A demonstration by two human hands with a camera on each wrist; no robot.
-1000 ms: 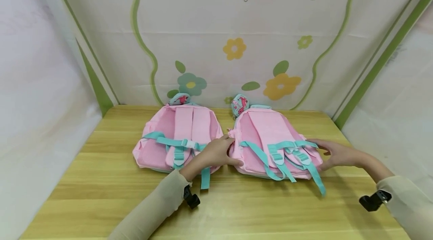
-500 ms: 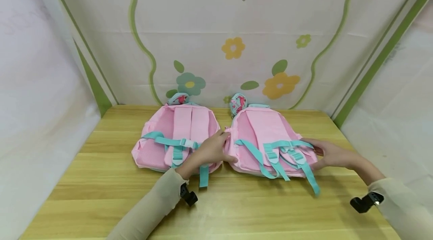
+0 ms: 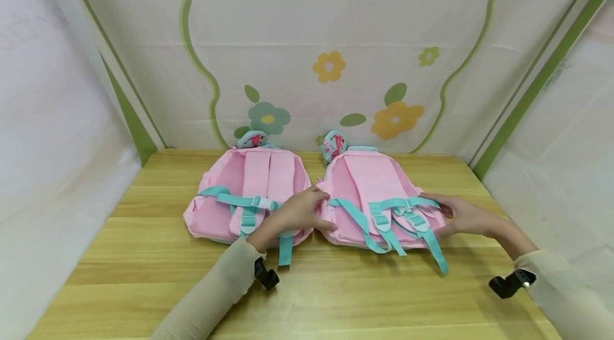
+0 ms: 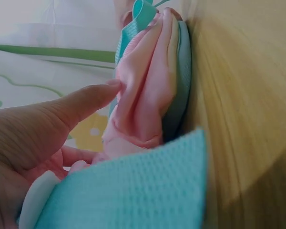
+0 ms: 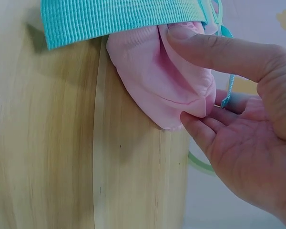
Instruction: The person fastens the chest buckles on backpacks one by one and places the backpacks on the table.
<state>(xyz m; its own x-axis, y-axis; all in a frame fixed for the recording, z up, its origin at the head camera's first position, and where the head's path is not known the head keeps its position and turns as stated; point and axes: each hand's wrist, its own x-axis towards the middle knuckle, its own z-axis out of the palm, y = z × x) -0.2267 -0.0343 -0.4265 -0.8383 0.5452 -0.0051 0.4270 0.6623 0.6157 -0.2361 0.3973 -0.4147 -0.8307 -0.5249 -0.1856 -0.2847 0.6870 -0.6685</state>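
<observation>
Two pink backpacks lie side by side on the table, strap sides up, with teal webbing and white buckles. My left hand (image 3: 302, 209) reaches across the lower corner of the left backpack (image 3: 230, 180) and holds the near side of the right backpack (image 3: 369, 180). In the left wrist view, its thumb (image 4: 93, 98) touches the pink fabric, and a teal strap (image 4: 128, 186) covers much of the foreground. My right hand (image 3: 462, 216) grips the right backpack's other lower side. Its thumb (image 5: 219, 50) presses on the pink fabric, with the fingers around the far side.
A small teal pouch (image 3: 333, 145) with a pink print hangs at the right backpack's top, and a similar pouch (image 3: 251, 139) at the left one's. Loose teal strap ends (image 3: 436, 255) trail onto the wooden table (image 3: 364, 297). A flower-printed cloth wall (image 3: 288, 25) rises behind.
The right backpack has slid slightly left, closer to the left backpack, with both hands on it. My right hand has moved left with it. The head view has shifted a little.
</observation>
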